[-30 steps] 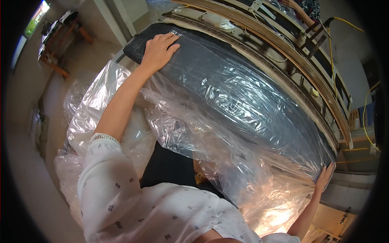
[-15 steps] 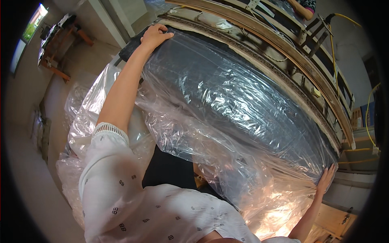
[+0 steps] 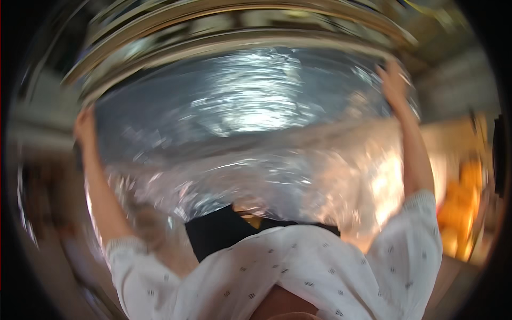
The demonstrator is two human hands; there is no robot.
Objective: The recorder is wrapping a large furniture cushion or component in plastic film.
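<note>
A clear, shiny plastic sheet [image 3: 250, 114] stretches across a dark padded-looking surface in front of me and falls in creases toward my lap. At its far left corner, my left hand [image 3: 84, 125] is closed on the sheet's edge. My right hand [image 3: 393, 80] curls round the far right corner with the plastic in its fingers. Both hands are smeared by motion, so single fingers are hard to make out. Strong glare covers the middle of the sheet.
Along the far side runs a long machine frame with wooden or metal rails [image 3: 245, 13], close to the sheet's far edge. Orange objects [image 3: 463, 208] stand at the right, blurred. A yellow hose or cable [image 3: 426, 10] shows at the top right.
My view has swung to the right, so the dark surface now lies level across it. My right hand has changed from lying flat to curling round the corner. My left hand stays at the left corner.
</note>
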